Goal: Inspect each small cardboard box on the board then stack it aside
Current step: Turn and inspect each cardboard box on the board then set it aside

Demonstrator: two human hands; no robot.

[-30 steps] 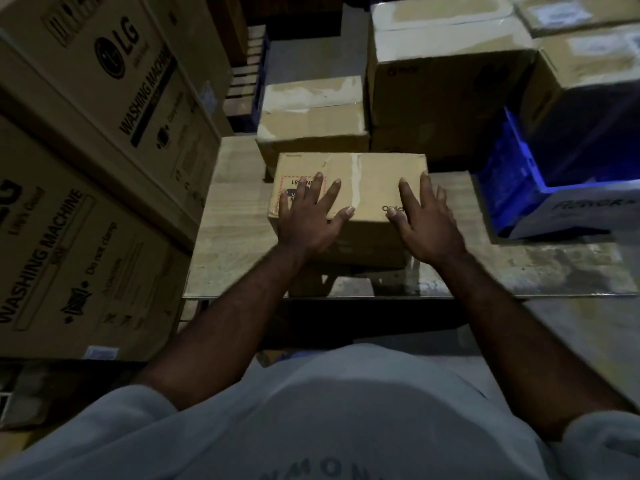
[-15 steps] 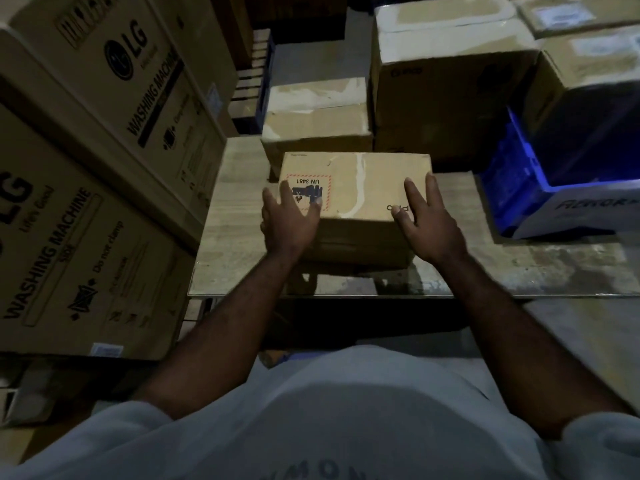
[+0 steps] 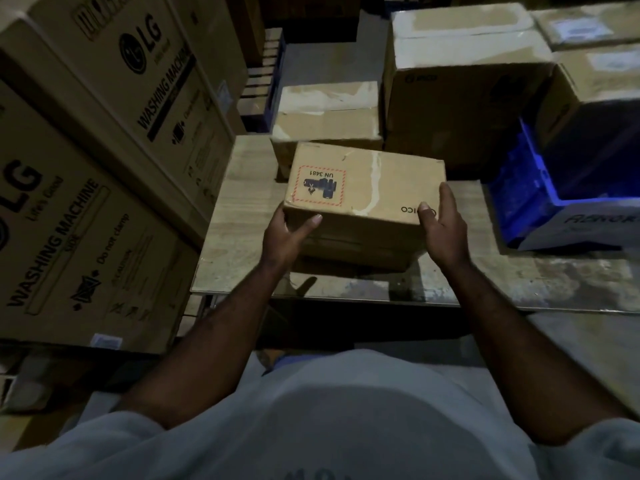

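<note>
Head view shows the small cardboard box (image 3: 363, 188) held between both hands above the middle of the bench (image 3: 239, 237), with a shadow under its near edge. Whether its far edge touches the surface cannot be told. The left hand (image 3: 282, 239) grips the near-left corner: the thumb lies across the near face, and the other fingers pass round the left side, out of sight. The right hand (image 3: 445, 228) presses on the near-right corner, with its fingers (image 3: 446, 194) nearly straight along the right side and the thumb tip on the top edge. A red-bordered label (image 3: 318, 185) marked UN 3481 sits on the left of the top face, and a taped seam (image 3: 372, 188) runs across it. A second box (image 3: 327, 116) stands just beyond, at the far edge of the bench. Large washing machine cartons (image 3: 104, 168) rise on the left and a blue crate (image 3: 530, 202) sits on the right. Judging by the relaxed two-hand hold, the box is light to moderate in weight. Its walls look stiff, and the plain cardboard should give good friction. The label suggests batteries inside, so treat it as fragile: avoid dropping or crushing it. Hold opposite sides or corners low down, away from the taped seam, and support the base when turning it for inspection.
</note>
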